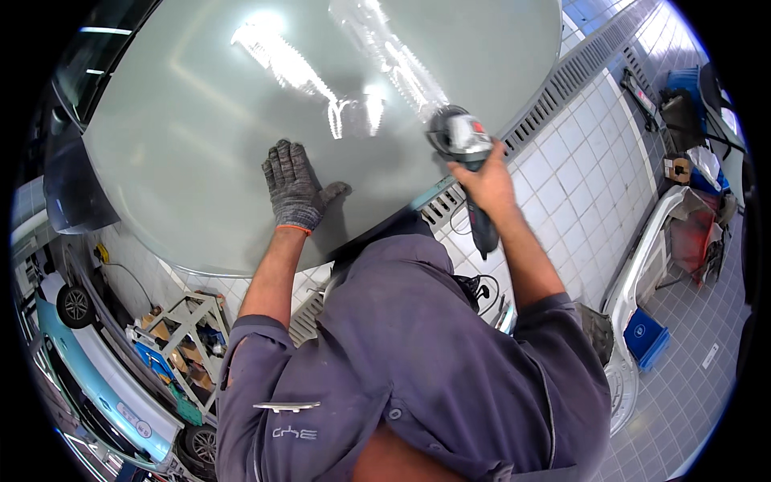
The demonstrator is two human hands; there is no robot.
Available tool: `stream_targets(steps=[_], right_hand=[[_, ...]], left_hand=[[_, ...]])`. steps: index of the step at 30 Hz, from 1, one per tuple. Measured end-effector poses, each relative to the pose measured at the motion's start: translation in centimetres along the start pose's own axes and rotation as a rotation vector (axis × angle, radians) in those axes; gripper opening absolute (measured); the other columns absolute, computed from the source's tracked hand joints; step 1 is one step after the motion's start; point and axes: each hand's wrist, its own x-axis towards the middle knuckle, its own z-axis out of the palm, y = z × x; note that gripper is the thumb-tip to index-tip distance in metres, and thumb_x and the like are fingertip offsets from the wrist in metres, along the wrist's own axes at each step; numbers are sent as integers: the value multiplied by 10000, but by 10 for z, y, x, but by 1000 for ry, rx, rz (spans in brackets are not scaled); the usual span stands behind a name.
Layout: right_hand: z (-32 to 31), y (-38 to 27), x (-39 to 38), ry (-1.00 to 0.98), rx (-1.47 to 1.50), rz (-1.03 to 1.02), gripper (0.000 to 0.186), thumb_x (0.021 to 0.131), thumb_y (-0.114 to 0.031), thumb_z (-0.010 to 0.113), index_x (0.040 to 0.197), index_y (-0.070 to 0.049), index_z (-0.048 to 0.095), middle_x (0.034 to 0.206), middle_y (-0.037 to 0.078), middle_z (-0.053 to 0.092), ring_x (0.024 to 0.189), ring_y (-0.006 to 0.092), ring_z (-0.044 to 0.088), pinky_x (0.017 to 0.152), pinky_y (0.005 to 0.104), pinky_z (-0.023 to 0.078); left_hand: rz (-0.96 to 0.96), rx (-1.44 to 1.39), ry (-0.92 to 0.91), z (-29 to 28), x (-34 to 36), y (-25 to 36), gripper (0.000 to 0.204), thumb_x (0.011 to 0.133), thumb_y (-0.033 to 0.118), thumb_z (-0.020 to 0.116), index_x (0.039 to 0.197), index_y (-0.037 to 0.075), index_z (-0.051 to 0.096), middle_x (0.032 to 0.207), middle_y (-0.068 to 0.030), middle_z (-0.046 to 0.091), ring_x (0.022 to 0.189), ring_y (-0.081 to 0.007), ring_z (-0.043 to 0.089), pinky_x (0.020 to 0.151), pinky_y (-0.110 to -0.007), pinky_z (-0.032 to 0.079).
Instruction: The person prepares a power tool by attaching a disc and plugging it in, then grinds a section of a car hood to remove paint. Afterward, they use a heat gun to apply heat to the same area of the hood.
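A large pale grey-green vehicle panel (193, 136) fills the upper middle, with bright streaky patches (281, 64) on it. My left hand (299, 185), in a grey knit glove with an orange cuff, lies on the panel with its fingers stretched out. My bare right hand (487, 181) grips a black and silver power tool (458, 132) with a red mark, its head over the panel at the lower end of the right-hand streak, near the panel's edge. A cord hangs from the tool's handle; whether the head touches the surface I cannot tell.
A slotted drain grate (562, 76) runs along the white tiled floor. At right lie a pale body panel (642, 265), a blue bin (646, 337) and clutter. At lower left stand a metal trolley (185, 325) and a light-blue car (96, 386). A dark panel (76, 185) borders the left.
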Motion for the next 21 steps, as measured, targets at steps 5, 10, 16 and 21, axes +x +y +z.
stream_targets(steps=[5, 10, 16, 21], right_hand=[[-11, 30, -46, 71, 563, 18, 942, 726, -309, 909, 1375, 87, 352, 1110, 160, 649, 950, 221, 648, 841, 352, 551], [24, -9, -120, 117, 618, 29, 878, 729, -141, 880, 1405, 37, 349, 1159, 138, 617, 1024, 219, 618, 858, 357, 546], [106, -56, -208, 209, 677, 158, 865, 723, -124, 871, 1403, 39, 362, 1170, 129, 621, 1070, 212, 603, 930, 363, 518], [153, -52, -258, 313, 713, 105, 882, 723, -104, 856, 1421, 15, 329, 1124, 105, 637, 1005, 200, 623, 901, 339, 525]], left_hand=[[-47, 35, 155, -8, 42, -49, 1146, 814, 737, 648, 1562, -39, 258, 1636, -282, 227, 1540, -434, 152, 1254, -565, 71], [194, 131, 508, 24, 109, -72, 1111, 863, 763, 550, 1579, -33, 252, 1647, -285, 202, 1552, -424, 124, 1256, -566, 33], [687, 168, 148, 51, 10, -53, 968, 936, 696, 465, 1595, 13, 272, 1682, -196, 199, 1565, -365, 139, 1271, -513, 31], [995, 263, 128, 72, -18, -114, 967, 926, 722, 451, 1610, 66, 260, 1689, -156, 200, 1580, -319, 85, 1275, -500, 3]])
